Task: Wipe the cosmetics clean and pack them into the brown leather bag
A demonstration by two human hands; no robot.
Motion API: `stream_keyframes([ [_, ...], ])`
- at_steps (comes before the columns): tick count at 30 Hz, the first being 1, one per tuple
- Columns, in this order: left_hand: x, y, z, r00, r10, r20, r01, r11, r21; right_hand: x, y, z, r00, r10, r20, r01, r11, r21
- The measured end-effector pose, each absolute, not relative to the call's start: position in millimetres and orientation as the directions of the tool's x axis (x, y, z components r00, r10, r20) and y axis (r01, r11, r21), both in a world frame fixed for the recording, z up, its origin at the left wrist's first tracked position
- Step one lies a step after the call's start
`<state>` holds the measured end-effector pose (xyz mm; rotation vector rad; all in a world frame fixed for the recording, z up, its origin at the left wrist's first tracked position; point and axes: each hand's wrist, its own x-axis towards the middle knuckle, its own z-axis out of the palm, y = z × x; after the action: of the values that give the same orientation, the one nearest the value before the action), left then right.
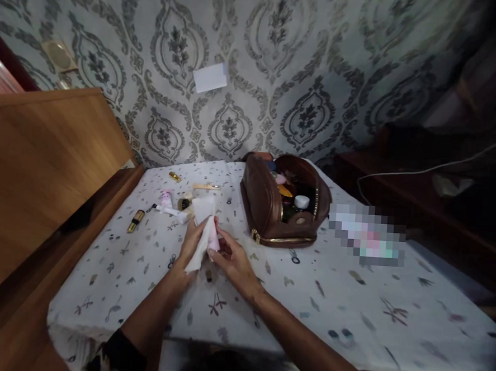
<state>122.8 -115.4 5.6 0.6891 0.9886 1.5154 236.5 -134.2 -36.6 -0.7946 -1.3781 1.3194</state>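
My left hand (190,242) is closed around a white tissue (199,254), which spreads above and below the fingers. Against the tissue is a small pale pink tube (213,240), gripped by the fingers and thumb of my right hand (235,264). Both hands meet over the front middle of the table. Just beyond them lie a pink floral container (165,198), a white tube (167,209) with a dark tip and a small dark-and-gold jar (183,204). The tissue and left fingers partly cover the tube.
A brown zippered cosmetic bag (261,200) stands gaping at right, with several containers inside, including a white-capped bottle (301,202). Gold-and-black tubes (135,221), a gold piece (175,176) and a beige stick (206,187) lie on the patterned tablecloth (329,302). A wooden panel (52,157) borders the left.
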Motion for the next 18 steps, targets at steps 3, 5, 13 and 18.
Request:
stream_keyframes([
  [3, 126, -114, 9, -0.108, 0.994, -0.022, -0.42, -0.025, 0.907, 238, -132, -37, -0.259, 0.946, 0.195, -0.227, 0.137, -0.964],
  [5, 128, -114, 10, -0.066, 0.998, 0.013, -0.377, -0.037, 0.925, 239, -131, -37, -0.262, 0.946, 0.19, -0.241, 0.126, -0.962],
  [13, 123, -108, 1, -0.222, 0.961, -0.164, -0.503, 0.032, 0.864, 236, -137, -37, -0.306, 0.938, 0.164, -0.139, 0.126, -0.982],
  [18, 111, -93, -2, -0.306, 0.866, -0.396, -0.719, 0.063, 0.692, 233, -141, -37, -0.379, 0.914, 0.144, -0.091, 0.118, -0.989],
])
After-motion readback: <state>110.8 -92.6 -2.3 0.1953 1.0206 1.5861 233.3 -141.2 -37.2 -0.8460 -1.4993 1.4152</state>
